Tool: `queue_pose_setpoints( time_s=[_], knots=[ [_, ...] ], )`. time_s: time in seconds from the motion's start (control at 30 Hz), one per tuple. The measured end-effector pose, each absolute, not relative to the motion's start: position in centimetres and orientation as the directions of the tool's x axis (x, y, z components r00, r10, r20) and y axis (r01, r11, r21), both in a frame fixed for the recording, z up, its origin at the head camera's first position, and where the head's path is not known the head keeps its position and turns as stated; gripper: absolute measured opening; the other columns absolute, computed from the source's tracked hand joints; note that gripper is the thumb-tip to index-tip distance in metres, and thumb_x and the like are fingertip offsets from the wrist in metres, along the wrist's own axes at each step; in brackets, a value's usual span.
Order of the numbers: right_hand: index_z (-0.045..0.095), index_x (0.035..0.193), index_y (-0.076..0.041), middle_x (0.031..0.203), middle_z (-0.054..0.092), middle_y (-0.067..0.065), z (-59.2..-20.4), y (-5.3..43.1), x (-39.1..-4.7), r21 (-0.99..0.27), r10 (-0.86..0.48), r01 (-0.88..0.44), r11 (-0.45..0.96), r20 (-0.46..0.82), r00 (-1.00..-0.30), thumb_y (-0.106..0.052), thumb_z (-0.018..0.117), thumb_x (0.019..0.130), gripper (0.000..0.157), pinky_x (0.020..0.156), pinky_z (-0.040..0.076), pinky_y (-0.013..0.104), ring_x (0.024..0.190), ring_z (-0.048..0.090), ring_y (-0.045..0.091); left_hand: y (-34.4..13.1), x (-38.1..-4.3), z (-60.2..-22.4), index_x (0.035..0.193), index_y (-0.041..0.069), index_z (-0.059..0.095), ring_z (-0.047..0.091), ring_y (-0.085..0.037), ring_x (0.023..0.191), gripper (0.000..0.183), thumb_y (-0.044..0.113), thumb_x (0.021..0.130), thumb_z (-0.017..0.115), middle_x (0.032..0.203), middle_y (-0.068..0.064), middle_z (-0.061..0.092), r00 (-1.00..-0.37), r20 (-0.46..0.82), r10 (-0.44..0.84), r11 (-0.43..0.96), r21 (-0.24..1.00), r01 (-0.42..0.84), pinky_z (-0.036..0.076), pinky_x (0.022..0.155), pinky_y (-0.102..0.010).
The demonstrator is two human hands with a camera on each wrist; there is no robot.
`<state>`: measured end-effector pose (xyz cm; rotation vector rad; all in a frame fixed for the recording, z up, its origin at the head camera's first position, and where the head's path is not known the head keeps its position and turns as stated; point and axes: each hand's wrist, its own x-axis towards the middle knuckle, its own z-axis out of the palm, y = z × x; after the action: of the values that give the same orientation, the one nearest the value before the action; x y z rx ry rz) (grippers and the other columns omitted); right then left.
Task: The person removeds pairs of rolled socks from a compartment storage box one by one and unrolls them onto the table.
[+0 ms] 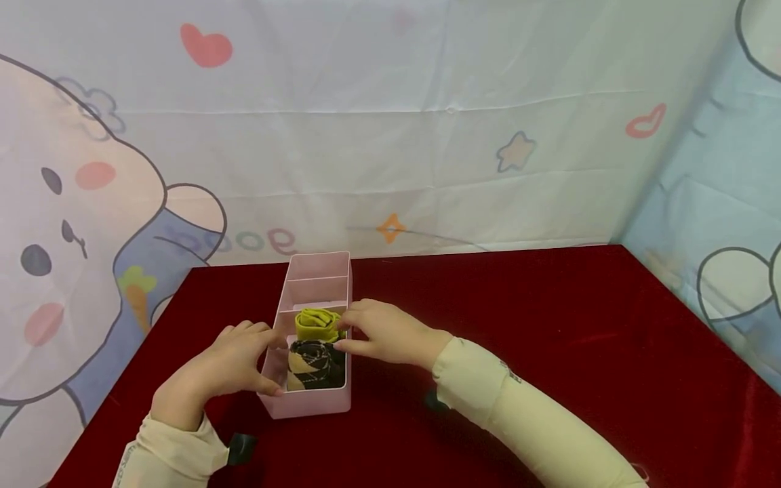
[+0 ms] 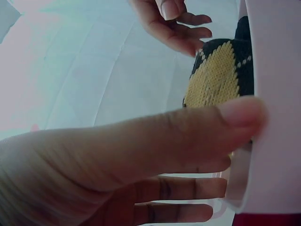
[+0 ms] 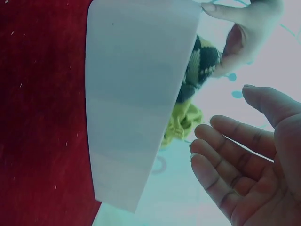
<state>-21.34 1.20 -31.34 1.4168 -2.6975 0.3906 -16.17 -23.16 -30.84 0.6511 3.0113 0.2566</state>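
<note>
A long pink divided box point(image 1: 308, 404) stands on the red cloth, its short end towards me. In its front section lies a rolled argyle sock point(image 1: 314, 366), black with tan diamonds. Just behind that, a rolled yellow-green sock point(image 1: 316, 325) sits in the box. My left hand point(image 1: 226, 362) is at the box's left side, with the thumb point(image 2: 240, 113) extended at the front rim and the other fingers near the left wall. From the right, my right hand point(image 1: 390, 332) reaches over the side wall beside both socks, fingers loosely extended with nothing between them.
Behind the socks, dividers point(image 1: 317, 278) part the box into further sections. Dark red cloth point(image 1: 518, 325) covers the table. A printed curtain point(image 1: 366, 135) hangs along its back edge, close to the far end of the box.
</note>
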Motion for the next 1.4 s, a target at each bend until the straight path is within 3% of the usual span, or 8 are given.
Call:
queue_pose_setpoints(
  time_s=[0.23,0.33,0.5,0.6,0.73,1.13,1.4],
  knots=[
    [0.058,0.117,-0.018,0.113,0.058,-0.005,-32.0,-1.3,-20.9,-0.15,-0.79,-0.795,0.587,0.107,-0.603,-0.051,0.05,0.085,0.046,0.089,0.045,0.023,0.1,0.053,0.007,-23.3,-16.2,-30.9,0.097,0.013,0.063,0.048,-0.024,0.093,0.052,0.041,0.056,0.08,0.094,0.0,0.058,-0.912,-0.02,0.41,0.901,0.163,0.401,0.036,0.079,-0.045],
    [0.055,0.121,-0.02,0.118,0.056,-0.003,-32.1,-2.1,-20.5,-0.102,-0.776,-0.779,0.619,0.071,-0.627,-0.057,0.048,0.083,0.054,0.088,0.046,0.025,0.108,0.053,0.009,-23.3,-16.3,-30.9,0.097,0.013,0.063,0.049,-0.024,0.094,0.052,0.04,0.057,0.08,0.094,0.0,0.058,-0.91,-0.016,0.414,0.899,0.167,0.405,0.037,0.079,-0.045],
    [0.057,0.118,-0.018,0.111,0.058,-0.003,-32.5,-3.0,-20.0,-0.003,-0.769,-0.772,0.636,0.078,-0.634,-0.065,0.045,0.08,0.061,0.083,0.048,0.025,0.102,0.055,0.01,-23.2,-16.3,-31.0,0.097,0.013,0.063,0.049,-0.024,0.093,0.051,0.04,0.057,0.08,0.095,0.0,0.058,-0.906,-0.014,0.423,0.892,0.183,0.413,0.037,0.079,-0.045],
    [0.059,0.115,-0.018,0.11,0.059,-0.002,-32.7,-3.3,-19.9,0.05,-0.77,-0.77,0.636,0.101,-0.63,-0.067,0.046,0.078,0.063,0.087,0.047,0.027,0.102,0.055,0.011,-23.2,-16.4,-31.0,0.096,0.013,0.062,0.049,-0.023,0.092,0.051,0.04,0.057,0.08,0.094,0.0,0.057,-0.905,-0.016,0.425,0.891,0.186,0.415,0.038,0.078,-0.044],
    [0.06,0.112,-0.018,0.107,0.059,-0.002,-33.0,-3.8,-19.8,0.052,-0.764,-0.764,0.643,0.112,-0.635,-0.064,0.05,0.078,0.058,0.087,0.047,0.026,0.101,0.054,0.012,-23.3,-16.5,-31.0,0.096,0.014,0.062,0.05,-0.023,0.092,0.051,0.041,0.056,0.08,0.094,0.001,0.057,-0.905,-0.018,0.426,0.891,0.179,0.416,0.038,0.079,-0.044],
    [0.058,0.107,-0.015,0.1,0.057,-0.003,-32.9,-4.1,-19.4,-0.017,-0.745,-0.749,0.662,0.092,-0.661,-0.053,0.057,0.079,0.047,0.071,0.049,0.02,0.084,0.055,0.007,-23.3,-16.4,-30.9,0.099,0.013,0.062,0.05,-0.024,0.094,0.053,0.041,0.058,0.079,0.097,-0.001,0.057,-0.908,-0.037,0.418,0.894,0.193,0.404,0.039,0.08,-0.045],
    [0.058,0.109,-0.012,0.104,0.059,-0.001,-32.4,-3.7,-19.3,-0.064,-0.736,-0.748,0.661,0.14,-0.662,-0.048,0.059,0.08,0.046,0.076,0.049,0.019,0.088,0.057,0.007,-23.3,-16.3,-30.9,0.098,0.014,0.062,0.051,-0.024,0.094,0.052,0.041,0.057,0.079,0.095,0.0,0.058,-0.909,-0.027,0.416,0.898,0.168,0.406,0.039,0.08,-0.046]
  ],
)
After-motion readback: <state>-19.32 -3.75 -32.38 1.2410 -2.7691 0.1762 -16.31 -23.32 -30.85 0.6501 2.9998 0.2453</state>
